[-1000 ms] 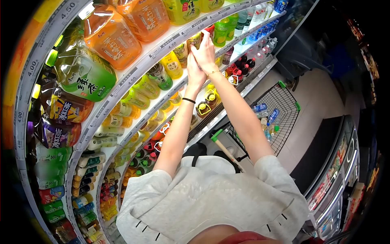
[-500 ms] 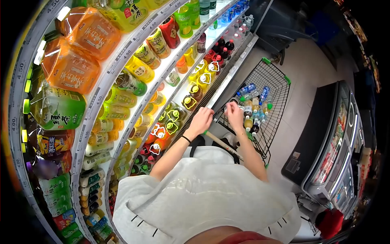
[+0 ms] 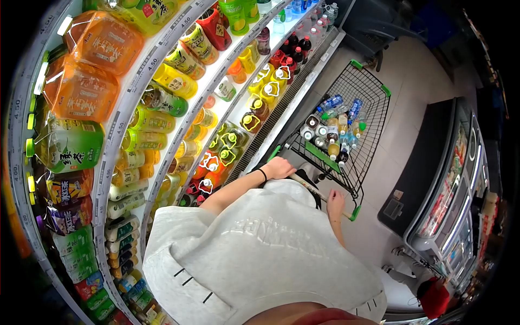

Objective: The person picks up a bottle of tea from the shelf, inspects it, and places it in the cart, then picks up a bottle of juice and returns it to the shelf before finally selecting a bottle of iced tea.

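Note:
A wire shopping cart (image 3: 374, 103) with green corners stands in front of me, several bottles (image 3: 338, 124) lying in it. My left hand (image 3: 280, 168), a dark band on its wrist, is closed on the left part of the cart handle (image 3: 306, 187). Farther right, my right hand (image 3: 336, 201) is closed at the right part of the same handle. The bottles lie beyond both hands, and neither hand touches them.
Drink shelves (image 3: 122, 122) curve along the left, holding juice and tea bottles. A black-based freezer (image 3: 403, 200) stands at the right. At the lower right a person in red (image 3: 433, 298) is partly visible. Dark equipment (image 3: 374, 27) stands beyond the cart.
Both hands have moved down from above the near end of the cart and apart, onto its handle. More bottles at the cart's near end now show.

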`<action>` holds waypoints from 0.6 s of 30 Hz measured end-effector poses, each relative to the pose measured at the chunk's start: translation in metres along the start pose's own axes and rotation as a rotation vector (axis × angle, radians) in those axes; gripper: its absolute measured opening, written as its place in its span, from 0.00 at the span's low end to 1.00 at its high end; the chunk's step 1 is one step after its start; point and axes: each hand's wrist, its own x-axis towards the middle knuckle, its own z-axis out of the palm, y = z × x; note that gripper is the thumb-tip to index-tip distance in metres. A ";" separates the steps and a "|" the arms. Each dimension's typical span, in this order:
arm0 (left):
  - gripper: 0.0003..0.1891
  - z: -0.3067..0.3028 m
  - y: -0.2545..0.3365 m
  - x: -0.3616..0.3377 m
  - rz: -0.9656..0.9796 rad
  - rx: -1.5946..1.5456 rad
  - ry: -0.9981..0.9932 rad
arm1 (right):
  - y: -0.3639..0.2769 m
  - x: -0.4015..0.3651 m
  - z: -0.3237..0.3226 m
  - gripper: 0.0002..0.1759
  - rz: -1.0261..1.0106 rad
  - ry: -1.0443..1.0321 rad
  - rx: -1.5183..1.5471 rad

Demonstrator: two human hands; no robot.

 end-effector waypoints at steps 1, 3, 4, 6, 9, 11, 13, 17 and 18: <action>0.26 0.004 0.003 0.001 -0.014 0.080 -0.087 | 0.005 -0.005 0.003 0.23 0.071 -0.101 -0.140; 0.28 0.011 0.001 0.011 -0.050 0.068 -0.096 | 0.005 -0.016 0.003 0.27 0.072 -0.102 -0.225; 0.27 0.013 0.001 0.014 -0.054 0.093 -0.124 | 0.002 -0.012 0.002 0.31 0.069 -0.076 -0.306; 0.27 0.015 0.001 0.020 -0.038 0.120 -0.164 | 0.007 -0.011 0.008 0.32 0.071 -0.049 -0.313; 0.25 0.013 0.005 0.028 -0.143 0.071 -0.271 | 0.008 -0.010 0.008 0.32 0.069 -0.040 -0.322; 0.23 0.011 0.003 0.027 -0.095 0.111 -0.287 | 0.010 -0.011 0.009 0.32 0.084 -0.053 -0.324; 0.20 0.009 0.005 0.027 -0.015 0.183 -0.297 | 0.013 -0.011 0.010 0.31 0.039 -0.051 -0.302; 0.20 0.001 0.011 0.031 -0.065 0.189 -0.326 | 0.010 -0.009 0.007 0.31 0.060 -0.043 -0.306; 0.20 -0.004 0.015 0.030 -0.093 0.178 -0.313 | 0.008 -0.009 0.005 0.30 0.050 -0.055 -0.294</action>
